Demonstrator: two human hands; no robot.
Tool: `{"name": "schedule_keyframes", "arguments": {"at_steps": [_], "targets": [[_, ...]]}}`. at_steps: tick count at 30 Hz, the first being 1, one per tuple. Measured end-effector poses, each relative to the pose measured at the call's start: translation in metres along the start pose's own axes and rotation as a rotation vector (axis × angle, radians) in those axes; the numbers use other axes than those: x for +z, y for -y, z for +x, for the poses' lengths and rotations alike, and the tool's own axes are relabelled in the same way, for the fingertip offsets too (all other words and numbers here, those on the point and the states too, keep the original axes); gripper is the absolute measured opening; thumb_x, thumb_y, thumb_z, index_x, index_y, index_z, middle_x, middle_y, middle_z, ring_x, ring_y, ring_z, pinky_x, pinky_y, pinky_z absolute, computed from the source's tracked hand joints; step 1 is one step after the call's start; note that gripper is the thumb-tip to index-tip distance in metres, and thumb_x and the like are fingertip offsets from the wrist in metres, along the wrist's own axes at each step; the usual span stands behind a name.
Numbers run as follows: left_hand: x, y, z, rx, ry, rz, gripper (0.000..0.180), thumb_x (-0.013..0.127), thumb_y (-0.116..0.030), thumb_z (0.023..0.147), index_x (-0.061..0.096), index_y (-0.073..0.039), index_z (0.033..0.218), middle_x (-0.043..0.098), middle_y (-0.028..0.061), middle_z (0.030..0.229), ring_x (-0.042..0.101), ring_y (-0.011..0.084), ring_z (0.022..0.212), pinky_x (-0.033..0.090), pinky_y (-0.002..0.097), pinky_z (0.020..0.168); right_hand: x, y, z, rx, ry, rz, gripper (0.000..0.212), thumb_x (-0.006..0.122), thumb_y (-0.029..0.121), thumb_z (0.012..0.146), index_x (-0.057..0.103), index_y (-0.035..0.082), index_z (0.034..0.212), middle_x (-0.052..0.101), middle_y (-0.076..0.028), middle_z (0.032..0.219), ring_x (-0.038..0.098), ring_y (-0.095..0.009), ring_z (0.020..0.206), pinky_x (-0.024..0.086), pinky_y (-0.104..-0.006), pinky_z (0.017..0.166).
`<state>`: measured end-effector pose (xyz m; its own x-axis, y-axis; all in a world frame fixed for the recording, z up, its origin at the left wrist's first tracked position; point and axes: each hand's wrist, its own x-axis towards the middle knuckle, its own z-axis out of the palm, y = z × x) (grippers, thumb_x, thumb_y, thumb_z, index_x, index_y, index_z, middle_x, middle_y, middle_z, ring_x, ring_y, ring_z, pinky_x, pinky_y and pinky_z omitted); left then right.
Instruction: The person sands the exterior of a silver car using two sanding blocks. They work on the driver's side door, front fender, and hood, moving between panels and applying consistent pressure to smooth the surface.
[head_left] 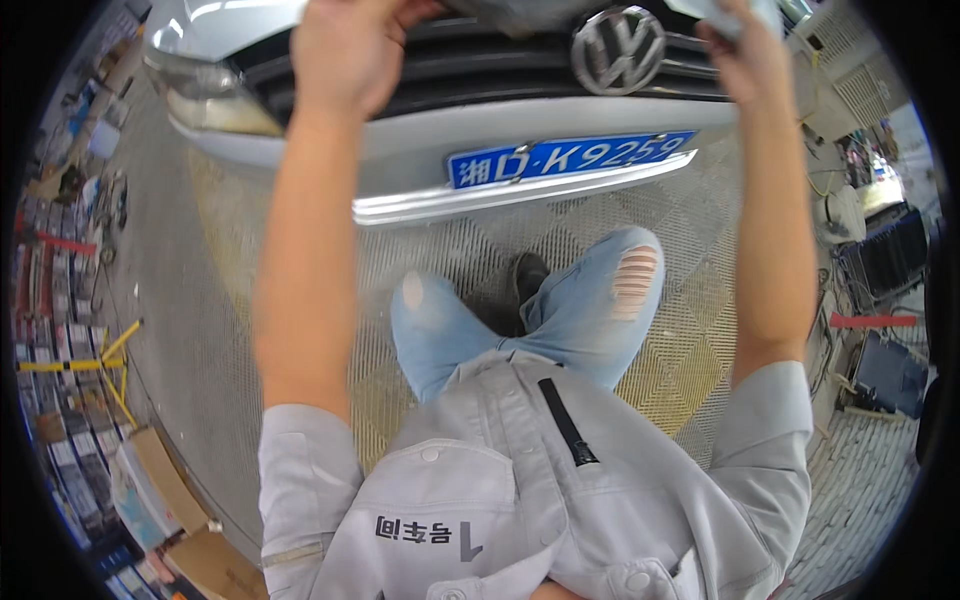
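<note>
Both my arms reach forward over the front of a silver car (240,150). My left hand (348,55) is at the top edge, above the left part of the black grille (450,85), with its fingers curled and partly cut off. My right hand (750,60) is right of the round chrome emblem (618,50), its fingers bent around something grey and blurred. A dark grey, smooth piece (530,12) shows between the hands at the top edge; most of it lies out of view. Below the grille sit a blue licence plate (570,160) and a chrome strip (520,198).
A headlight (215,95) is at the car's left corner. Shelves of boxes, a yellow stand (100,362) and open cardboard boxes (165,480) line the left. Dark panels (890,255) and a red bar (872,321) are at right. Patterned floor mats (690,380) lie beneath me.
</note>
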<state>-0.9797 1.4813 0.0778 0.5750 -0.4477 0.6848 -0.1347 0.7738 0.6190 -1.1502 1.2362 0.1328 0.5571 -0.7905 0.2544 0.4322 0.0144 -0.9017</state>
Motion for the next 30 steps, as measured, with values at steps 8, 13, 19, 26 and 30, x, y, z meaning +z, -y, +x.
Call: {"name": "schedule_keyframes", "arguments": {"at_steps": [8,13,19,26,30], "targets": [[-0.113,-0.043,0.016,-0.122,-0.021,0.024,0.018,0.053,-0.009,0.09,0.055,-0.006,0.108,0.06,0.0012,0.108,0.053,0.0104,0.102,0.04,0.0265,0.09,0.046,0.038,0.051,-0.745,-0.032,-1.351,0.027,0.053,0.013,0.08,0.06,0.001,0.104,0.064,-0.02,0.09,0.061,-0.033,0.087,0.048,-0.0403,0.08],[-0.129,-0.026,-0.003,-0.05,-0.157,-0.056,0.044,0.055,-0.006,0.087,0.04,0.0,0.128,0.049,0.0071,0.126,0.043,0.0196,0.119,0.029,0.035,0.105,0.103,0.014,0.116,-1.167,0.329,-1.439,0.035,0.051,0.01,0.081,0.059,0.017,0.114,0.063,-0.017,0.099,0.061,-0.032,0.085,0.05,-0.0429,0.072],[-0.141,-0.019,-0.003,-0.065,0.004,-0.125,0.033,0.049,-0.009,0.091,0.046,-0.002,0.124,0.053,0.0079,0.124,0.049,0.0225,0.115,0.033,0.0433,0.107,0.135,0.002,0.123,-0.791,0.517,-1.55,0.043,0.045,0.0,0.081,0.059,0.018,0.117,0.064,-0.014,0.098,0.059,-0.03,0.092,0.047,-0.039,0.081],[-0.141,-0.022,-0.006,-0.049,-0.049,-0.098,0.03,0.047,-0.012,0.093,0.047,-0.002,0.122,0.054,0.009,0.123,0.051,0.0272,0.115,0.035,0.0431,0.106,0.136,0.003,0.123,-0.736,0.691,-1.511,0.039,0.049,-0.004,0.081,0.06,0.013,0.115,0.064,-0.016,0.093,0.06,-0.031,0.083,0.048,-0.0377,0.075],[-0.137,-0.021,-0.004,-0.042,-0.107,-0.111,0.03,0.047,-0.011,0.093,0.047,-0.002,0.121,0.054,0.0096,0.122,0.051,0.0262,0.114,0.036,0.0412,0.105,0.117,0.006,0.112,-0.755,0.776,-1.524,0.037,0.051,-0.003,0.08,0.06,0.011,0.113,0.064,-0.018,0.092,0.06,-0.032,0.081,0.048,-0.0382,0.075]]}}
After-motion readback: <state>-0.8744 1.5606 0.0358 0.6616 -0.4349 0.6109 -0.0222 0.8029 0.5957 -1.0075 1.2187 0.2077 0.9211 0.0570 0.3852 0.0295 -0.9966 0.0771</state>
